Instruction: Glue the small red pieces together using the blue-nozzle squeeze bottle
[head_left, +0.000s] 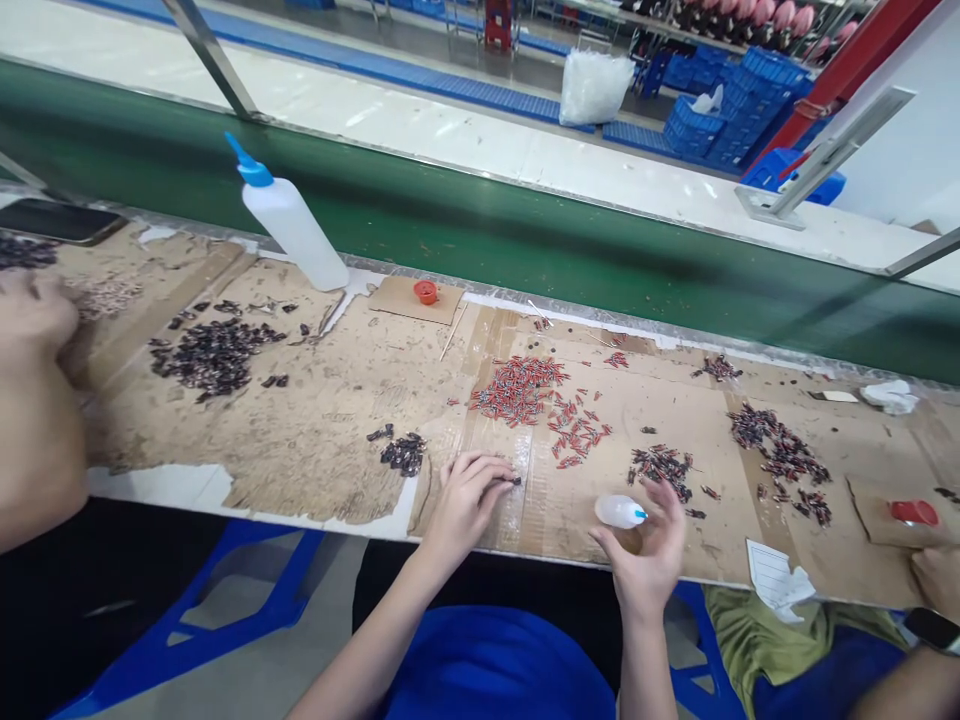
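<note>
My left hand [471, 490] rests by the front edge of the cardboard, its thumb and fingers pinched on a small black part [516, 481]. To the right, my right hand [646, 545] has its fingers spread beside a small white bottle with a blue tip [621, 511], which lies on its side between thumb and fingers, not gripped. Behind that hand is a pile of dark red-and-black parts [661, 468]. Small red parts [519, 390] lie heaped beyond my left hand, and a little pile of black parts [403, 454] is to its left.
A large white bottle with a blue nozzle [296, 235] stands tilted at the back left, near a red cap [425, 292]. Black parts [214, 352] are heaped at left. Other people's hands are at the far left [34, 315] and far right [939, 575]. A green belt [480, 225] runs behind.
</note>
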